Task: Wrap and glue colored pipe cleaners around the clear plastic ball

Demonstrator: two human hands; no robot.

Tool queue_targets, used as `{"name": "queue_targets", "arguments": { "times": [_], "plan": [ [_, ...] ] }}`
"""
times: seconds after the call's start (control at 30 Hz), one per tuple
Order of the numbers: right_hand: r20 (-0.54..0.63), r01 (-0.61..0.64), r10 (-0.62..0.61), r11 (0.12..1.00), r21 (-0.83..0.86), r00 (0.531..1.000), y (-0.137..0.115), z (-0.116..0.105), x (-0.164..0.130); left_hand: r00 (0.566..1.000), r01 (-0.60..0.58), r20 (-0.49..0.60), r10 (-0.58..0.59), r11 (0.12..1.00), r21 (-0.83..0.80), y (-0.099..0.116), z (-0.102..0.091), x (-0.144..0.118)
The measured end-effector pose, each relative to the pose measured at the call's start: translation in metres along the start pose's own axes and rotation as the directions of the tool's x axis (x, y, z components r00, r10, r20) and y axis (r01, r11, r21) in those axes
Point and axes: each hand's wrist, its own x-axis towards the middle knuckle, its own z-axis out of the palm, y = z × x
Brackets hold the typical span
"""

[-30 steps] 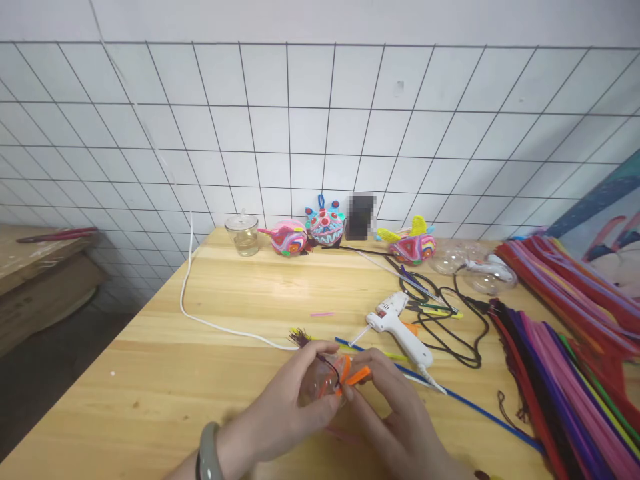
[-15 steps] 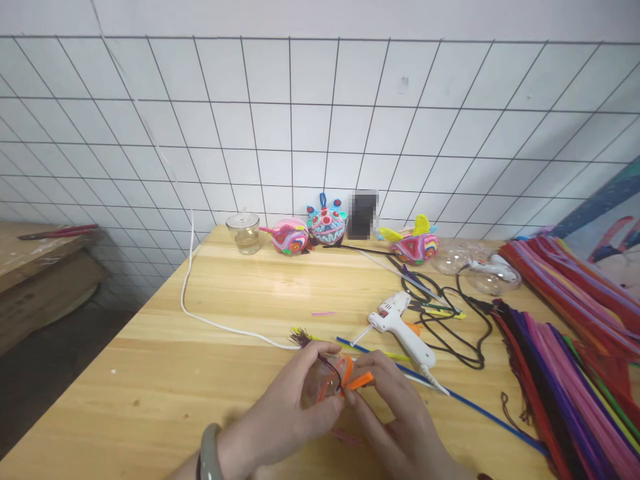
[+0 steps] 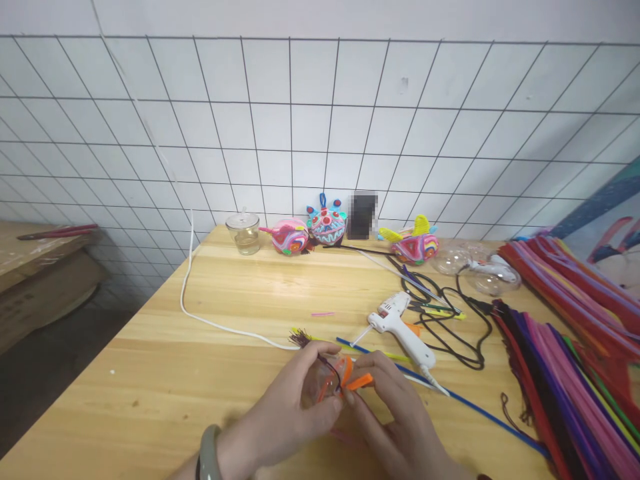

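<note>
My left hand point(image 3: 305, 393) is closed around a clear plastic ball point(image 3: 323, 380), low in the middle of the view. Orange strips point(image 3: 360, 382) stick out from the ball's right side, and a dark cord runs across it. A dark tassel point(image 3: 300, 338) shows past the left fingertips. My right hand point(image 3: 395, 413) has its thumb and fingers pinched at the base of an orange strip, against the ball. The fingers hide the exact contact point. Just beyond the right hand, a white hot glue gun point(image 3: 403, 327) lies on its side.
Decorated balls point(image 3: 327, 225) line the wall beside a lidded glass cup point(image 3: 243, 233). Black cords point(image 3: 450, 327) tangle behind the glue gun. Bundled coloured pipe cleaners point(image 3: 565, 380) and clear plastic balls point(image 3: 493, 277) lie at right. A white cable point(image 3: 220, 323) crosses the wooden table point(image 3: 175, 373).
Almost nothing differs. The orange strip at the right fingers has tilted or dropped very slightly; both hands keep their hold in the same place.
</note>
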Motion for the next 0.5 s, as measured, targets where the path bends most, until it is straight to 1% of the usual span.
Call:
{"name": "queue_targets", "arguments": {
  "times": [0.23, 0.5],
  "plan": [
    [-0.002, 0.008, -0.008, 1.0, -0.005, 1.0, -0.001, -0.0002, 0.0016, 1.0, 0.011, -0.027, -0.01, 0.999, 0.03, 0.0026, 0.0015, -0.0003],
    [-0.005, -0.003, 0.003, 1.0, 0.004, 1.0, 0.0009, 0.0013, 0.0001, 1.0, 0.009, -0.014, -0.01, 0.998, -0.066, 0.0054, 0.0043, 0.0021]
  ]
}}
